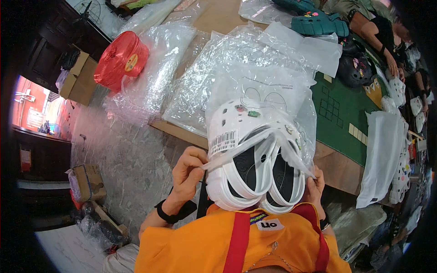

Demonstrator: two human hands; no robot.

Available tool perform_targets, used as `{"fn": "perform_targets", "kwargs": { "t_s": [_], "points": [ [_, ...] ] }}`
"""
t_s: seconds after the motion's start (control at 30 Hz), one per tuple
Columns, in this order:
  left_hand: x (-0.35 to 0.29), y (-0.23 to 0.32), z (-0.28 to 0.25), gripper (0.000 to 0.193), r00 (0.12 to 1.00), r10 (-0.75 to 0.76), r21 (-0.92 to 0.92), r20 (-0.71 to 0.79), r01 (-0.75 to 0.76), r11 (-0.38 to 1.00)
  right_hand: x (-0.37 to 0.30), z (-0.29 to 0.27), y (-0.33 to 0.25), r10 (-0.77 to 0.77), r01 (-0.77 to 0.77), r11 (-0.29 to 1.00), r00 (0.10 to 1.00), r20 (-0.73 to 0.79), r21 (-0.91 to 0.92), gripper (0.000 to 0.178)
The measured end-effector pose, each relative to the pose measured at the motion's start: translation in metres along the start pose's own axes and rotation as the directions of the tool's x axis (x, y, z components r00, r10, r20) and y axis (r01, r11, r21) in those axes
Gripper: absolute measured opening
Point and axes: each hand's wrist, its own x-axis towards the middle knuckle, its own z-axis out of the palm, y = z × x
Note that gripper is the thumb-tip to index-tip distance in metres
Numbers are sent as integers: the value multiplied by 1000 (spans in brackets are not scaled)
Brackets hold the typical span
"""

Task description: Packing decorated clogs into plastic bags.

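Observation:
A pair of white clogs (216, 180) with black insoles and small coloured charms lies side by side in front of my chest. Their toes are inside a clear plastic bag (227, 86), while the heel straps stick out of its mouth toward me. My left hand (185, 175) is closed, pinching the bag's rim beside the left clog. On the other side my right hand (316, 186) grips the opposite end of the rim, its fingers partly hidden. The rim stretches across the clogs between both hands. A barcode sticker (224, 141) sits on the left clog.
Loose clear bags (195, 98) cover the table, with a red roll of plastic twine (122, 61) at the left. A green mat (339, 123), teal clogs (318, 23) and black clogs (355, 68) are to the right. Other people's hands (392, 66) work at far right.

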Motion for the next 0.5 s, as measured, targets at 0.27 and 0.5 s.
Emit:
{"fn": "perform_targets", "kwargs": {
  "t_s": [0.27,0.5],
  "points": [
    [29,13,-3,3,960,-233,-238,-157,192,952,41,14,-55,214,-226,967,971,-109,-115,23],
    [117,66,1,11,991,-74,-144,-113,57,988,141,8,-111,-594,488,315,770,232,-814,26]
  ]
}}
